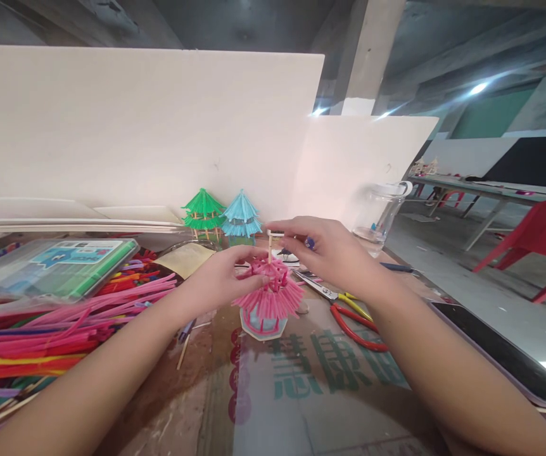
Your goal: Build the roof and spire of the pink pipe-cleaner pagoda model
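A small pink pagoda model made of pipe cleaners stands on the cardboard-covered table. My left hand grips its upper tier from the left, fingers closed around it. Over the model's top, my right hand pinches a thin wooden stick that stands upright out of the model's centre. Behind them stand a green pagoda model and a blue pagoda model.
A heap of coloured pipe cleaners and a plastic box lie at the left. Red-handled pliers and scissors lie right of the model. A glass jar stands behind, white boards at the back, a dark panel at the right.
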The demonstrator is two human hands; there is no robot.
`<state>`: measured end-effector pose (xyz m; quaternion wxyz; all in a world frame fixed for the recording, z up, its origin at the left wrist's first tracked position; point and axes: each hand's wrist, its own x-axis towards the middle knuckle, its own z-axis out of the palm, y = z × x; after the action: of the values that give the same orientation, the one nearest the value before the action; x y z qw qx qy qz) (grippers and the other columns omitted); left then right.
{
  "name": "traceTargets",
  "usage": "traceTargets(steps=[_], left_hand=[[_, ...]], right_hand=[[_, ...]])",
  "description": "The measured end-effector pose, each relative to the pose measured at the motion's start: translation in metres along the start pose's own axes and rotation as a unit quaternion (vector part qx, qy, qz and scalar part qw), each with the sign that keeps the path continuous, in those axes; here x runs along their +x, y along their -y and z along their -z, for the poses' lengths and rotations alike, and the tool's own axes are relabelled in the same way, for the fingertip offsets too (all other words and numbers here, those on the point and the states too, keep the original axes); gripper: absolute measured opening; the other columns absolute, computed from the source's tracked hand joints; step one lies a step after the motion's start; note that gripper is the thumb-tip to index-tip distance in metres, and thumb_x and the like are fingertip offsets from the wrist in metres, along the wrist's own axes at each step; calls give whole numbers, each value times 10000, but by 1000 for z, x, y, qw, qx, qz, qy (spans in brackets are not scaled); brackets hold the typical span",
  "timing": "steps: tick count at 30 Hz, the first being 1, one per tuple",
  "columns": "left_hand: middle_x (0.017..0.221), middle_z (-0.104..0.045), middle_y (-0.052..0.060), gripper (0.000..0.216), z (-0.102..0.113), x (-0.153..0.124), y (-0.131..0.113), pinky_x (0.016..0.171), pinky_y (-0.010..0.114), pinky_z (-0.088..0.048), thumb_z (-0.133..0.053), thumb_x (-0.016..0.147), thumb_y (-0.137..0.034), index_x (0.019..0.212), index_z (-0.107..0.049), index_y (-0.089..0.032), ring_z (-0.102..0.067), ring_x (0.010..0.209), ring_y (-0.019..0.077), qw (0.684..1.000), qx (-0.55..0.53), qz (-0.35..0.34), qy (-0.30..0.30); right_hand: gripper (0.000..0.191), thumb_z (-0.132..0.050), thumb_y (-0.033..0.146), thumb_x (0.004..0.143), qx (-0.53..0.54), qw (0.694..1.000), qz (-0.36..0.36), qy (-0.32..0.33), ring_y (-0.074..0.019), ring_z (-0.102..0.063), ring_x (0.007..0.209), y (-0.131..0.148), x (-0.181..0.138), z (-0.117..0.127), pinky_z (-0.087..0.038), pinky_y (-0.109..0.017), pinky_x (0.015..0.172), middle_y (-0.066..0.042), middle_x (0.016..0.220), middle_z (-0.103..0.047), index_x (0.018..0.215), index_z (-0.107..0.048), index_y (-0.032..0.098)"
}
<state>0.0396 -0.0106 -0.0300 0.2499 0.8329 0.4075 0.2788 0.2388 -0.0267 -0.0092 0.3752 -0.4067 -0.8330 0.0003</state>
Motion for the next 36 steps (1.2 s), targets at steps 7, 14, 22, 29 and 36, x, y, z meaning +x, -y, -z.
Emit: traceTargets(steps=[7, 14, 22, 29, 36], left_hand=[[1157, -693, 67, 474, 1, -1, -3, 965, 348, -493, -622, 757, -480, 1125, -629, -183, -633, 1095, 251, 1000, -7, 7, 9], [1166, -691, 49, 488, 3, 0, -1, 967, 339, -489, -610, 775, -486, 1161, -625, -187, -633, 1095, 241, 1000, 6, 2, 15], [1185, -684, 44, 451, 2, -2, -4, 957, 341, -498, -612, 771, -458, 1144, -616, -205, -622, 1120, 245, 1000, -4, 4, 15], [1122, -675, 34, 351, -1, -2, -3, 941, 339, -495, -609, 780, -382, 1081, -582, -202, -627, 1063, 214, 1000, -13, -22, 3], [1058, -664, 25, 298, -2, -2, -1, 907, 344, -506, -626, 777, -388, 1003, -552, -208, -632, 1011, 206, 1000, -13, -19, -4]], right_hand=[[302, -524, 165, 905, 0, 1000, -4, 1, -197, -683, 961, 2, -1, 1, -529, -330, 850, -46, 1112, -729, 1139, -704, 228], [319, -509, 174, 912, -2, 1000, -17, 23, -187, -678, 919, 1, -1, 1, -509, -324, 837, -34, 1096, -734, 1162, -695, 245], [288, -525, 243, 892, 34, 998, -50, -24, -136, -592, 646, 1, 1, -1, -443, -268, 627, -38, 862, -736, 1109, -705, 182], [221, -628, 388, 802, 156, 979, -90, 95, -133, -564, 668, -10, 5, -3, -414, -247, 589, -8, 754, -650, 839, -673, 175], [89, -603, 254, 785, 126, 980, -85, 128, -120, -538, 646, -8, 7, -5, -392, -242, 594, 13, 701, -583, 747, -615, 174]])
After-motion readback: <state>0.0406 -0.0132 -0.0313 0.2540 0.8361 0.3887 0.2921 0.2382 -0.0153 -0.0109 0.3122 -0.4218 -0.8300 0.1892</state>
